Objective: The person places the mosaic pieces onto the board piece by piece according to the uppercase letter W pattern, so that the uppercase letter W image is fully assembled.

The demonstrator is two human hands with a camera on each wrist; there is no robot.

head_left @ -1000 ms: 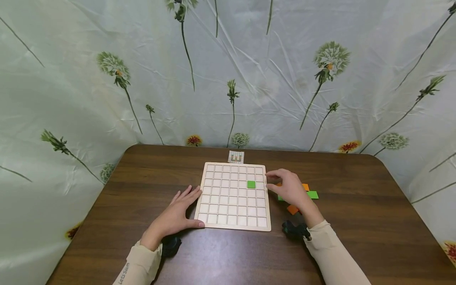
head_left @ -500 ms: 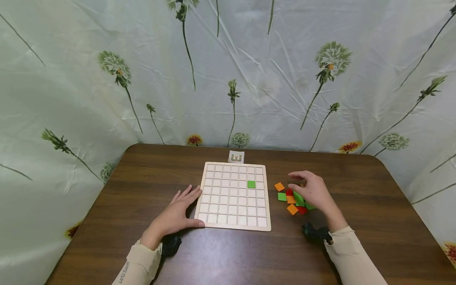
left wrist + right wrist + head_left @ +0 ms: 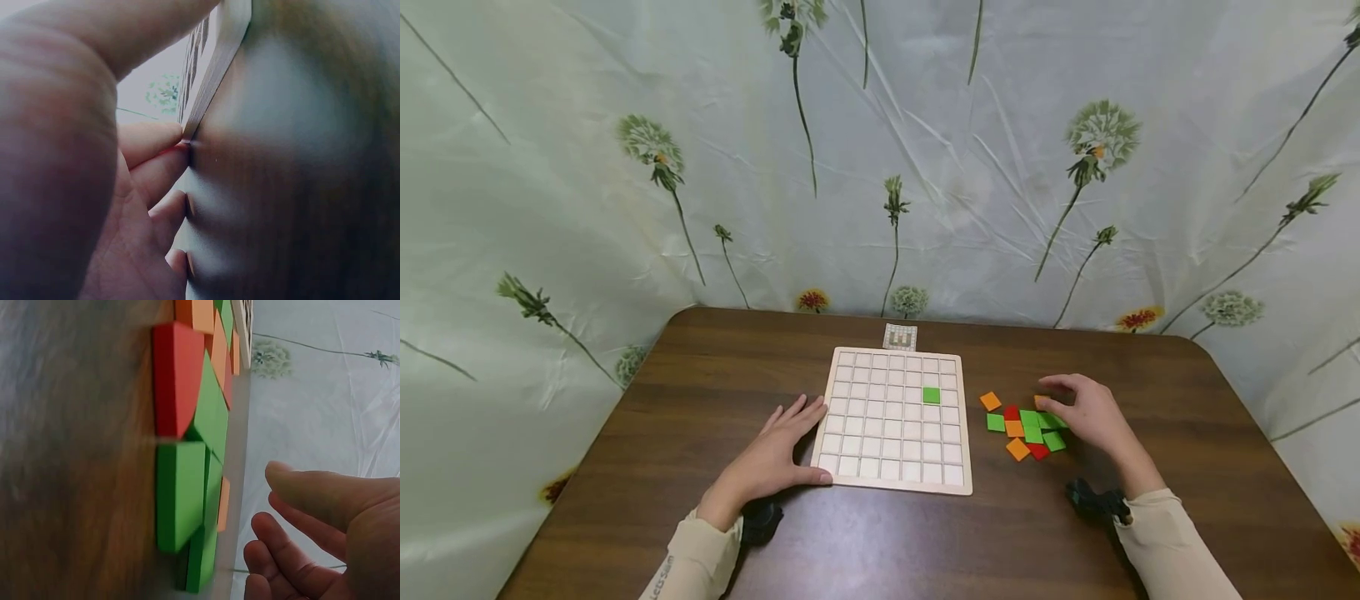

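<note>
A pale wooden grid board (image 3: 872, 427) lies on the table, with one green square tile (image 3: 931, 396) in a cell of its upper right part. My left hand (image 3: 767, 462) rests against the board's left edge, fingers spread and thumb at the near left corner; the left wrist view has its fingertips on the tabletop beside the board's edge. Over the right side of a loose group of orange, red and green tiles (image 3: 1033, 435) hovers my right hand (image 3: 1093, 417). Its thumb and fingers are apart, and no tile shows between them in the right wrist view.
A small printed card (image 3: 900, 337) lies beyond the board's far edge. Behind the brown table (image 3: 880, 550) hangs a pale curtain (image 3: 985, 192) with a dandelion print. A black wrist strap (image 3: 1097, 504) sits at the right sleeve.
My right hand has moved right, from the board's right edge to above the right part of the loose tiles, uncovering most of them. The left hand and the green tile on the board have stayed put.
</note>
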